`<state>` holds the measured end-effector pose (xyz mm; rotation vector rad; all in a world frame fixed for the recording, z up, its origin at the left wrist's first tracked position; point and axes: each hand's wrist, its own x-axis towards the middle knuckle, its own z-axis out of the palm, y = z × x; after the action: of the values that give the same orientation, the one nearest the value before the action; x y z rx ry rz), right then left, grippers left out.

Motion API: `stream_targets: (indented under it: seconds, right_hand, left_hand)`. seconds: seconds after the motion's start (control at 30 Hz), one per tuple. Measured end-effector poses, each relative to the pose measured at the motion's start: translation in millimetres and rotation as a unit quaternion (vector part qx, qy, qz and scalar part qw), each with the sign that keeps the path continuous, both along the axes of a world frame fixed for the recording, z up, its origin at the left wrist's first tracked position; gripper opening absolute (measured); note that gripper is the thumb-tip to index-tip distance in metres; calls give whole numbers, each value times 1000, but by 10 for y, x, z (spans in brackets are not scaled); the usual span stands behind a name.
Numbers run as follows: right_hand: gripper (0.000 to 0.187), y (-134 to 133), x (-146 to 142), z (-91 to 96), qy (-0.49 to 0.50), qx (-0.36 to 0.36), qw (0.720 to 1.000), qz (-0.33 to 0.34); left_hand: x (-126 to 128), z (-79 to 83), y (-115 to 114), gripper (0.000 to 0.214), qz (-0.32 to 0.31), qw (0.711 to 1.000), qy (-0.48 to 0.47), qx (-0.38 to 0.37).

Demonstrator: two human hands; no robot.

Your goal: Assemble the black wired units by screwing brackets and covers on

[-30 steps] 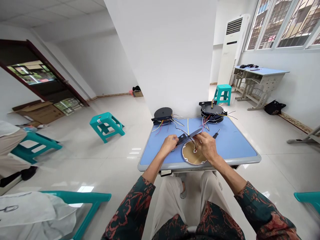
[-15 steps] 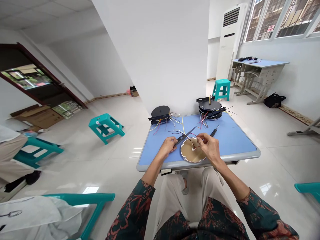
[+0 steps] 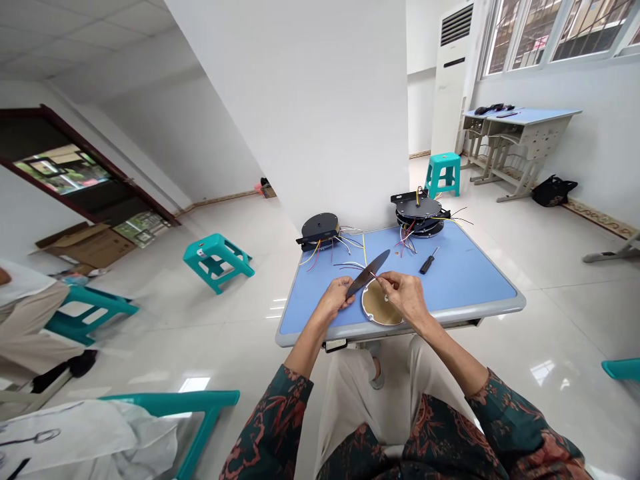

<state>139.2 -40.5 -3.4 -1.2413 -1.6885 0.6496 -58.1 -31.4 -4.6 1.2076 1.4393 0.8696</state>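
A thin black round plate [image 3: 373, 270] stands tilted in my left hand [image 3: 336, 297], whose fingers are closed on its lower left edge. My right hand [image 3: 404, 294] pinches a bundle of thin wires [image 3: 374, 274] close to the plate's middle. The wires seem to pass through the plate, with dark and white ends sticking out on its left side. Below both hands a round tan disc with a white notched rim [image 3: 379, 309] lies near the table's front edge, partly covered by my right hand. A screwdriver [image 3: 429, 261] lies to the right, beyond my right hand.
On the blue table [image 3: 465, 273], a black round unit with loose wires [image 3: 320, 229] stands at the back left. Stacked black round units [image 3: 419, 212] with wires stand at the back right. A white pillar [image 3: 320, 120] rises behind. Green stools [image 3: 216, 257] surround the table; a person sits at far left.
The black plate has turned to show more of its face. My right hand has moved left with the wires, towards the plate's middle. The view has shifted slightly.
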Motion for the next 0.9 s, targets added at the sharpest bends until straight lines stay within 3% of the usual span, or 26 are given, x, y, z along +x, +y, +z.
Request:
stream_targets:
  seconds: [0.1,0.2,0.43,0.9]
  right_hand:
    - [22,-20,6,5,47,-30,998,-3]
    - [22,-58,6,-29,64,5,998,-20]
    - [23,-52,-66,-136,-7,81,997,-11]
    - [23,-36,-124,-96,-81,88,992,-46]
  left_hand:
    - [12,-24,-23,12,2,1000,-9,11]
    - [18,-48,-38,14,6,1000,-17,11]
    - [26,-44,-44,10,16,999,-27,4]
    - [49,-81,-74,11,18,999,-12,31]
